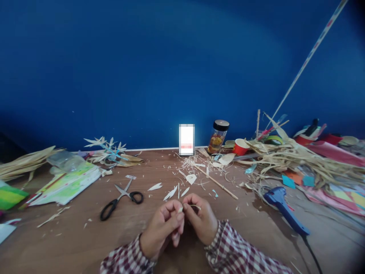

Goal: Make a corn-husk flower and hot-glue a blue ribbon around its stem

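My left hand (163, 227) and my right hand (202, 220) meet close together over the front of the table, fingers pinched. Between their fingertips is a thin pale strip of dried husk (196, 206), which curves out over the right fingers; most of it is hidden. Just beyond the hands lie several pointed, leaf-shaped white husk pieces (170, 193). Off to the left, black-handled scissors (123, 193) rest with their blades apart. A thin stick (218, 184) lies among pale shavings (188, 163) farther back.
On the right are a blue glue gun (286, 211) with a cord, heaped husk strips (308, 161) and a red paper cup (241, 147). A black-lidded jar (218, 137) and a bright phone-like screen (186, 139) stand by the blue wall. A husk spray (110, 150) lies back left.
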Motion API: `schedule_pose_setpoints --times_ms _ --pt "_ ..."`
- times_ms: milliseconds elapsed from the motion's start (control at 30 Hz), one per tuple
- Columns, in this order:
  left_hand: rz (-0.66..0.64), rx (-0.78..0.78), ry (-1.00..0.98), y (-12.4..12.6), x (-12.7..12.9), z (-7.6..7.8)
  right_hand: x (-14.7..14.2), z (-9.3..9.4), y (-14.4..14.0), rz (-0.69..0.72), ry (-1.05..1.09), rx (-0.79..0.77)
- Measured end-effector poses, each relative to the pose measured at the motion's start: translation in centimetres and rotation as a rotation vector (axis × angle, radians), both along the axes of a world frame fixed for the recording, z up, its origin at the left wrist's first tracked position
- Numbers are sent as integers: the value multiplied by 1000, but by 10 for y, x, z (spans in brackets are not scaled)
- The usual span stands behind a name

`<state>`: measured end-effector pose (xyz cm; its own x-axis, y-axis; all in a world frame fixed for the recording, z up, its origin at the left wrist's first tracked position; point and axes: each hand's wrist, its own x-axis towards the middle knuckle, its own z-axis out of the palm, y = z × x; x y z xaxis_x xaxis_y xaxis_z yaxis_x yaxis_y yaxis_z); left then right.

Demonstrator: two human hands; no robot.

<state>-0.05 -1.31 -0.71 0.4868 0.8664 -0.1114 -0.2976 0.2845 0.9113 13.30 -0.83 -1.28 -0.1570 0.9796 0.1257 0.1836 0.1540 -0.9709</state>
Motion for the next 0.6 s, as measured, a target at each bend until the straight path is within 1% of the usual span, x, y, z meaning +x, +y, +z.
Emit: schedule_pose_setpoints --times_ms 67,100,133,167,200,233,300,333,367,400,433,500,600 --pt "-24 -83 -207 0 -2 0 -1 2 -2 12 24 -4" --pt "-43 -107 -250 0 -3 1 -2 3 -2 11 25 -1" --pt "-72 -115 -243 1 -5 1 -2 4 -2 4 14 5" --pt "-108 -109 -177 2 -6 1 -2 4 -2 -7 -5 17" --pt "-127 -84 -58 3 -7 2 -2 5 -2 -21 -28 33" --pt "-118 -31 94 5 -8 2 -1 5 -1 -36 -50 49" --pt "-10 144 403 7 -8 4 0 4 0 -71 -85 78" --pt "50 237 515 7 -7 5 1 4 1 -85 -98 89" --pt "94 307 589 6 -7 6 2 4 2 -93 -108 98" --pt "106 346 626 5 -6 6 3 4 2 -95 -116 104" --pt "89 352 635 4 -5 6 3 3 3 -92 -117 104" --pt "26 308 577 1 -5 6 4 2 3 -84 -94 80" --pt "-37 236 324 -3 -6 6 5 0 5 -74 -5 1"
